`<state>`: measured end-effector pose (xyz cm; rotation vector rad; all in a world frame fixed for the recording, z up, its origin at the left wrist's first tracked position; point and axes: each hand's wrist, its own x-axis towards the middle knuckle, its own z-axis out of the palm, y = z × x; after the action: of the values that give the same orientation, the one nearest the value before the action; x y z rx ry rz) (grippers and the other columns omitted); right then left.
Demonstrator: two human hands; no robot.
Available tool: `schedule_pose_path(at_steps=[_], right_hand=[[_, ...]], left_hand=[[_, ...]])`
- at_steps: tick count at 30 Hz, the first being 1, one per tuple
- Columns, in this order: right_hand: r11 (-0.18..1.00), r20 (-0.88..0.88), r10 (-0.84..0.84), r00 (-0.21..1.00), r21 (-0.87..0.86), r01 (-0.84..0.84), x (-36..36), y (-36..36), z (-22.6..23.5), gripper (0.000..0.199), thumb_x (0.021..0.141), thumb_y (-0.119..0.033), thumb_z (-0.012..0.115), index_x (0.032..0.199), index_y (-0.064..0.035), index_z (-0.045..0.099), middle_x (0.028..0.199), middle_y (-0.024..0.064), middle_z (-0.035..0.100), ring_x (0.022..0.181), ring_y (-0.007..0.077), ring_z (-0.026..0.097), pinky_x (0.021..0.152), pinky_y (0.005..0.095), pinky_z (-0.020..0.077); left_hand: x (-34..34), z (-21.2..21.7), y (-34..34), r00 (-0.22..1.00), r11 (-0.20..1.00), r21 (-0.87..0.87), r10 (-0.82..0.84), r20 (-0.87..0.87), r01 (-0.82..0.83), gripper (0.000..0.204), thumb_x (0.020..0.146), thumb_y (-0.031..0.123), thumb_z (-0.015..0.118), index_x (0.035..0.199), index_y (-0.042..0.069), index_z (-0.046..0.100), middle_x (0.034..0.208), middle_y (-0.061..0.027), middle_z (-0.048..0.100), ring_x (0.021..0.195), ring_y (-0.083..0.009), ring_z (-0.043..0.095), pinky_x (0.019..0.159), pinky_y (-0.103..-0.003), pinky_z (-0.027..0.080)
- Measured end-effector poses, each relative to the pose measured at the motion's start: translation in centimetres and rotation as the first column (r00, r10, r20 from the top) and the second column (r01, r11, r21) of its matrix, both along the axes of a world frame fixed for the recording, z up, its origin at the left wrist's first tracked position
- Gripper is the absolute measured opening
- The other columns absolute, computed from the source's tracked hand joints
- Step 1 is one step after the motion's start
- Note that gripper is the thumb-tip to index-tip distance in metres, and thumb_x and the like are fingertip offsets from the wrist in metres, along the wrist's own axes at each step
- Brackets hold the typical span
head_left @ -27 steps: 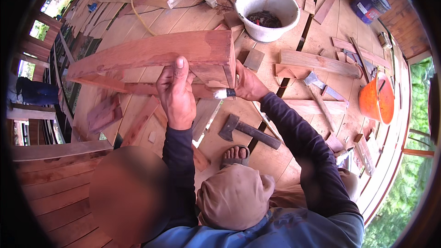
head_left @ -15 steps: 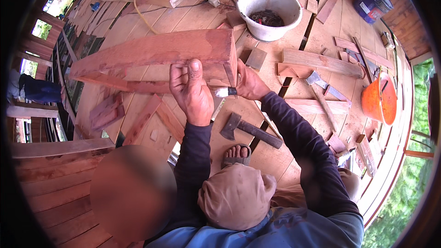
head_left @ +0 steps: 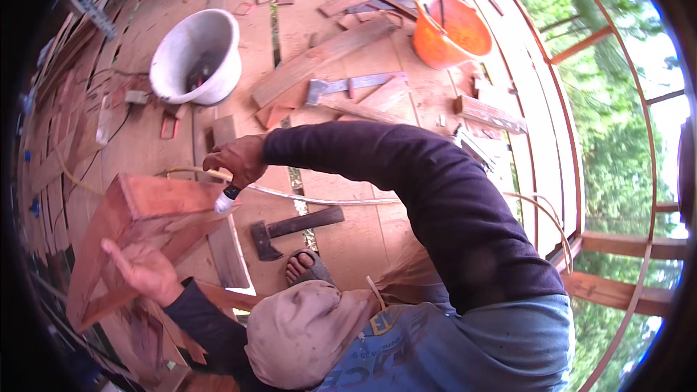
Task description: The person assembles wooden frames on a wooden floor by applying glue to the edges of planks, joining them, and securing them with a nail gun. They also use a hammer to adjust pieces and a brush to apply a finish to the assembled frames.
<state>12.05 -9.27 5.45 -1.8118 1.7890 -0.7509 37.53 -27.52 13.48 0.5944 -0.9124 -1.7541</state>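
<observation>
My right hand (head_left: 238, 162) is closed round a paintbrush (head_left: 226, 201) with white bristles, a dark band and a pale handle. The bristles point down at the near end of a reddish-brown wooden frame (head_left: 167, 194), built of boards with an angled inside. Whether they touch the wood I cannot tell. My left hand (head_left: 147, 270) lies palm up against the frame's inner side, thumb stretched out and fingers loosely spread. A hatchet (head_left: 305, 222) with a dark head and handle lies on the plank floor beside my sandalled foot (head_left: 303, 266).
A white tub (head_left: 161, 65) with dark scraps stands at the far left, an orange bucket (head_left: 435, 47) at the far right. Between them lie loose boards (head_left: 319, 58) and another hatchet (head_left: 341, 87). A pale hose (head_left: 327, 201) crosses the floor. A railing (head_left: 617, 247) edges the right side.
The view has swung right. The frame has been lowered and turned, so its inside shows. My left hand has opened from its hold on the board; my right hand has brought the paintbrush over the frame's end.
</observation>
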Motion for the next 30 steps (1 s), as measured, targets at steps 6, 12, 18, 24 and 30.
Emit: schedule_pose_path(at_steps=[6,12,18,24,30], right_hand=[[0.845,-0.13,-0.468,0.874,0.225,0.486,-9.5,20.6,6.4,0.049,0.095,-0.048,0.066,0.115,-0.0029,0.066,0.106,0.0178,0.072,0.099,0.0338,0.07,0.088,0.0417,0.0551],[0.182,-0.331,-0.917,0.223,0.152,0.972,-10.0,51.9,2.1,0.053,0.094,-0.051,0.064,0.095,0.0011,0.072,0.085,0.0197,0.072,0.08,0.0312,0.07,0.076,0.0434,0.0528],[0.104,-0.244,-0.959,0.147,0.18,0.978,-2.3,58.3,-8.5,0.054,0.078,-0.036,0.083,0.114,-0.0005,0.062,0.096,0.02,0.068,0.09,0.0378,0.068,0.079,0.0456,0.0537],[0.165,-0.255,-0.949,0.185,0.099,0.981,4.5,57.2,-12.1,0.08,0.067,-0.027,0.087,0.132,-0.0014,0.049,0.114,0.0215,0.062,0.103,0.0383,0.064,0.088,0.0477,0.0517],[0.369,-0.373,-0.866,0.332,-0.03,0.929,1.5,56.4,-11.4,0.063,0.08,-0.019,0.075,0.134,-0.0042,0.046,0.094,0.0114,0.064,0.096,0.0297,0.064,0.084,0.046,0.0541]], left_hand=[[-2.2,3.6,2.9,0.977,0.977,0.059,0.199,0.076,-0.203,0.035,0.098,0.018,0.061,0.132,0.012,0.066,0.126,0.0031,0.059,0.085,0.0017,0.05,0.06,-0.013,0.035],[1.3,-0.9,-5.8,0.995,0.995,-0.036,-0.097,0.01,0.097,0.036,0.096,0.018,0.063,0.132,0.01,0.065,0.126,0.0008,0.06,0.09,-0.0025,0.051,0.073,-0.017,0.04],[-2.9,2.2,-0.5,0.978,0.994,-0.072,0.097,0.184,-0.085,0.039,0.096,0.025,0.063,0.133,0.011,0.064,0.143,-0.0103,0.053,0.129,-0.0264,0.051,0.107,-0.04,0.042],[-5.0,3.9,0.7,0.992,0.994,-0.048,0.104,0.078,-0.1,0.034,0.093,0.022,0.071,0.123,0.01,0.064,0.124,-0.0016,0.062,0.114,-0.0143,0.058,0.097,-0.03,0.046],[-2.7,4.7,2.6,0.999,0.998,0.047,-0.045,0.001,0.045,0.029,0.093,0.02,0.073,0.117,0.006,0.066,0.113,-0.0032,0.068,0.106,-0.013,0.064,0.094,-0.031,0.05]])
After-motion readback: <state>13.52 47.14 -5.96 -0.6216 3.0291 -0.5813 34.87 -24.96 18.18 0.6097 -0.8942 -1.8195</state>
